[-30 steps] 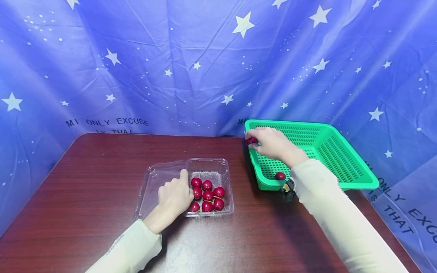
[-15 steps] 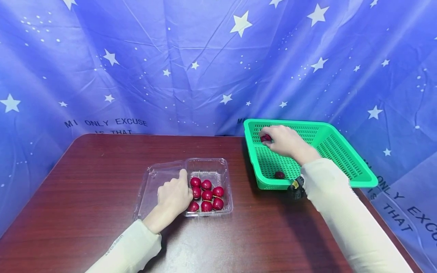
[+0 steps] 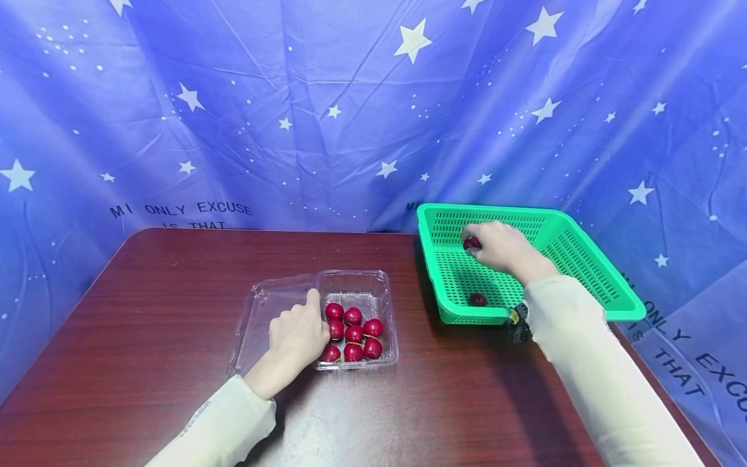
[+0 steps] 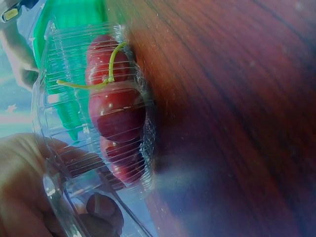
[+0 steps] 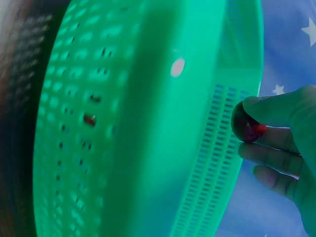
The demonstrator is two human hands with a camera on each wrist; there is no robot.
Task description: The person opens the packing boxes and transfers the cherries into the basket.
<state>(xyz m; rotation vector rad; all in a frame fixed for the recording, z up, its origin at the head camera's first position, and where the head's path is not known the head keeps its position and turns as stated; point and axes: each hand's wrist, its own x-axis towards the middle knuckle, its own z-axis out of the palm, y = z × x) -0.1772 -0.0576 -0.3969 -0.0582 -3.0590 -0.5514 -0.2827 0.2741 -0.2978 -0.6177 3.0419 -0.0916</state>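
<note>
My left hand (image 3: 299,332) grips the hinged side of a clear plastic clamshell box (image 3: 382,292), whose lid (image 3: 257,324) lies folded out to the left. Several red cherries (image 3: 354,334) sit inside it, some with green stems; the left wrist view shows these cherries (image 4: 118,111) through the ribbed wall. Over the green basket (image 3: 601,259), my right hand (image 3: 504,250) pinches a dark red cherry (image 3: 471,242) between thumb and fingers, as the cherry (image 5: 244,123) in the right wrist view confirms. Another cherry (image 3: 478,299) lies on the basket floor near its front wall.
The slotted basket stands at the right rear of the brown wooden table (image 3: 175,292). A blue star-printed curtain (image 3: 350,130) hangs behind and at both sides. A black wrist device (image 3: 517,322) sits by the right cuff, close to the basket's front rim.
My right hand has moved rightward with its cherry, from the basket's left rim to over its inside. The left hand and the plastic box stay where they were.
</note>
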